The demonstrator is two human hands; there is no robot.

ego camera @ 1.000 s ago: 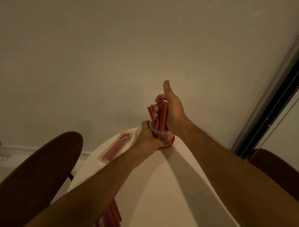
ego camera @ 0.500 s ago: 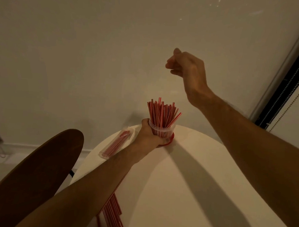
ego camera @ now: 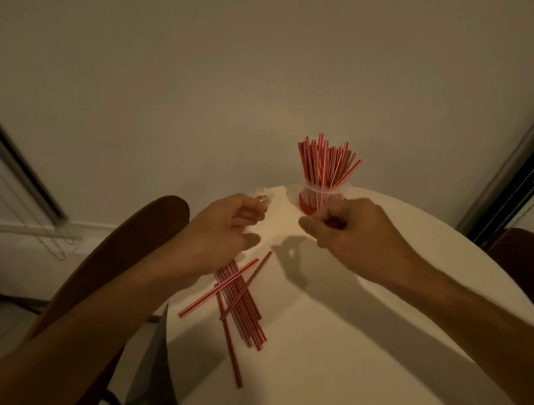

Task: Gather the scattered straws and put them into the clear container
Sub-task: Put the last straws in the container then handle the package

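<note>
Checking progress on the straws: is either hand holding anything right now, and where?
Left hand holds nothing; its fingers are loosely curled. Right hand is curled with its palm hidden, so it cannot be told.

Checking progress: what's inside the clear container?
A bundle of red-and-white straws stands upright inside the clear container, with the tops fanning out above its rim. The right hand covers part of its lower wall, so what is behind there is hidden.

The striped straws (ego camera: 240, 302) look like thin glossy plastic, as does the clear container (ego camera: 316, 195) with its red base. The tabletop (ego camera: 329, 358) is smooth, matt white; the chair back (ego camera: 129, 245) is dark polished wood.
</note>
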